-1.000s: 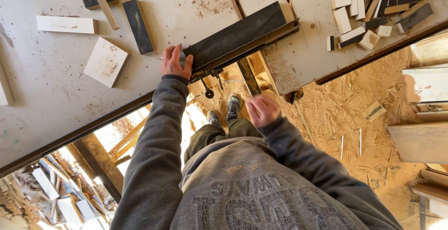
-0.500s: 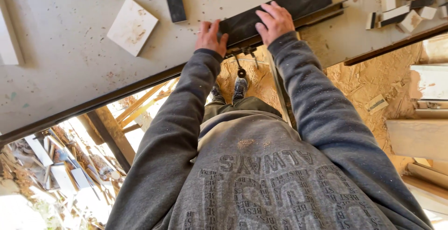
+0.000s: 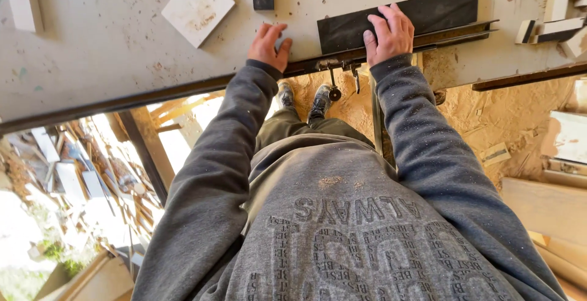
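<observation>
Both hands press flat, fingers open: the right hand (image 3: pixel 387 32) on the dark panel (image 3: pixel 428 14), the left hand (image 3: pixel 269 44) on the table (image 3: pixel 92 62) at nine o'clock from it.

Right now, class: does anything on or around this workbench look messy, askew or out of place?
Yes. Sawdust covers the floor, offcuts lie heaped at the table's far right, and a pale square tile sits askew. The right hand presses a dark board; the left hand rests on the table.
</observation>
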